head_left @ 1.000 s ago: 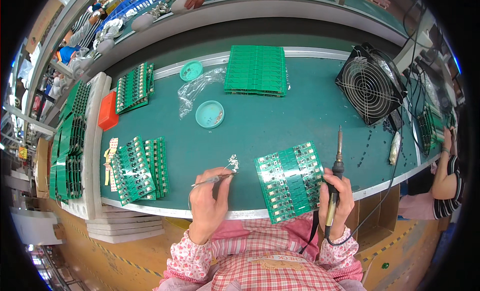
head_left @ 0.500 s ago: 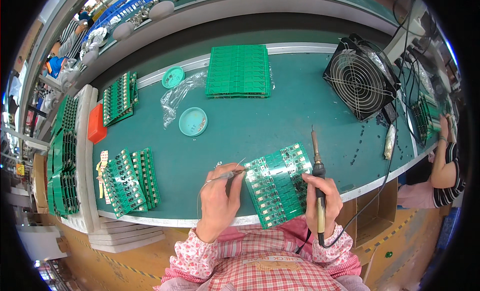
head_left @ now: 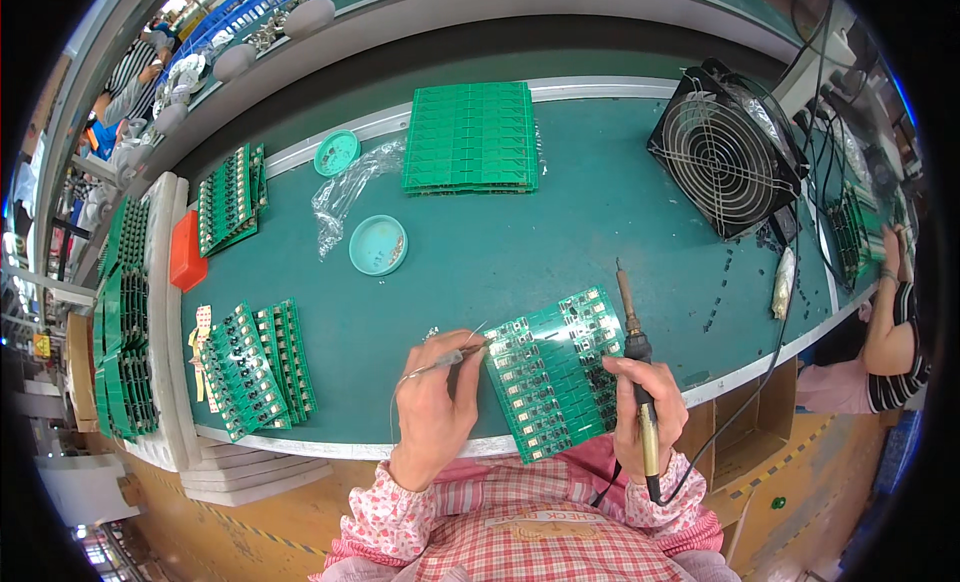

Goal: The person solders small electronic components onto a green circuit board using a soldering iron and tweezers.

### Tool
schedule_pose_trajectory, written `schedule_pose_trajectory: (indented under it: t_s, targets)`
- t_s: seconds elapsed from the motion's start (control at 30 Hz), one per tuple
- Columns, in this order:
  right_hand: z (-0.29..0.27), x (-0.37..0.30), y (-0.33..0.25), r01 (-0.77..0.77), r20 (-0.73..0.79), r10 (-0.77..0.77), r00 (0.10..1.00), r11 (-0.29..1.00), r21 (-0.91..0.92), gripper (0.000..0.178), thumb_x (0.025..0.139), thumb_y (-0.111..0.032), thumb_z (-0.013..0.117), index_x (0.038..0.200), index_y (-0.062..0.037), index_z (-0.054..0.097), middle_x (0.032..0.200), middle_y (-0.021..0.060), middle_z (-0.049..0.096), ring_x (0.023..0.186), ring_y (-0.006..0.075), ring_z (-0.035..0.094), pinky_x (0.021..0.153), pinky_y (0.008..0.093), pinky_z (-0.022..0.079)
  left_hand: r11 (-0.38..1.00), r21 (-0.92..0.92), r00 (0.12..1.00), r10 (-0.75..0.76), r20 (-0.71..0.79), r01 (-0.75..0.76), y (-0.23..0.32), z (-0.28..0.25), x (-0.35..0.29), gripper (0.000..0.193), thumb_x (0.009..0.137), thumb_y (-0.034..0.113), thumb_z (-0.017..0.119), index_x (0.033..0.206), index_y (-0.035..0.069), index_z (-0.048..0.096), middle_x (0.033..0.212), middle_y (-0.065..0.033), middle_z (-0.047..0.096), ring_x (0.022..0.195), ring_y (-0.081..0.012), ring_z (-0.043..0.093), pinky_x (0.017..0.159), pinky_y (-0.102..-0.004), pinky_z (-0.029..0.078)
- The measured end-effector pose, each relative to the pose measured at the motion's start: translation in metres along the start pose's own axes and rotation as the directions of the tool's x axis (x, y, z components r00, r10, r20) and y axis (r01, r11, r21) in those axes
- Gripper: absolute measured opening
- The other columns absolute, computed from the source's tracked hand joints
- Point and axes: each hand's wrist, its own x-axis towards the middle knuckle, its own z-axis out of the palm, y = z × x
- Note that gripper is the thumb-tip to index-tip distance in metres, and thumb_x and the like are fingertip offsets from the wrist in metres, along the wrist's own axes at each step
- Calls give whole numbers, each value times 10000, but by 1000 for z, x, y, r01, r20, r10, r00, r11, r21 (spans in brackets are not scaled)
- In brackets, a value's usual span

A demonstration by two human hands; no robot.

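Note:
A green circuit board [head_left: 556,382] with rows of small components is tilted over the bench's near edge, between my hands. My left hand [head_left: 432,412] is closed in a pinch on a thin solder wire [head_left: 440,363], which passes through a pale sleeve; its fingertips are at the board's upper left corner. In my right hand [head_left: 652,402] is a soldering iron [head_left: 637,348] with a black and tan handle. Its tip points up and away, clear of the board, while the thumb of that hand meets the board's right edge.
Stacked green boards [head_left: 470,137] lie at the back, with more boards [head_left: 250,372] at left beside a red box [head_left: 187,252]. Two turquoise dishes [head_left: 379,246] and crumpled clear plastic [head_left: 345,197] lie between. A black fan [head_left: 722,162] stands at right; a co-worker's arm [head_left: 882,322] is beyond.
The soldering iron has tilted slightly, its tip shifting left and a little nearer, its cord end going right. Both hands keep their hold, and the board stays almost in place.

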Motion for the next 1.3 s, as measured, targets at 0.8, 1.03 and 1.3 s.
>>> schedule_pose_trajectory:
  t_s: [0.8, 1.03, 1.3]
  targets:
    - [6, 9, -11, -8, 57, -6, 998, 972, 234, 190, 894, -57, 698, 1060, -8, 621, 694, 61, 687, 609, 173, 641, 577, 295, 507, 996, 2, 996, 91, -12, -91, -5, 1, 2, 218, 829, -57, 705, 1033, 14, 669, 1024, -117, 705, 865, -324, 649, 765, -382, 511]
    - [15, 12, -12, -72, 75, 42, 996, 887, 456, 192, 911, -124, 688, 1045, -15, 606, 663, 74, 701, 620, 156, 677, 572, 278, 518, 995, 1, 995, 100, -26, -100, -5, 2, 1, 227, 828, -55, 709, 1039, 21, 669, 1022, -112, 704, 856, -322, 646, 758, -385, 510]
    - [19, 17, -11, -11, 86, -38, 996, 861, 508, 176, 895, -94, 702, 1031, 0, 641, 749, 102, 746, 638, 155, 674, 581, 281, 523, 994, 5, 994, 107, -24, -107, -6, 2, 2, 228, 827, -53, 709, 1038, 23, 668, 1017, -109, 703, 850, -322, 644, 754, -385, 509]
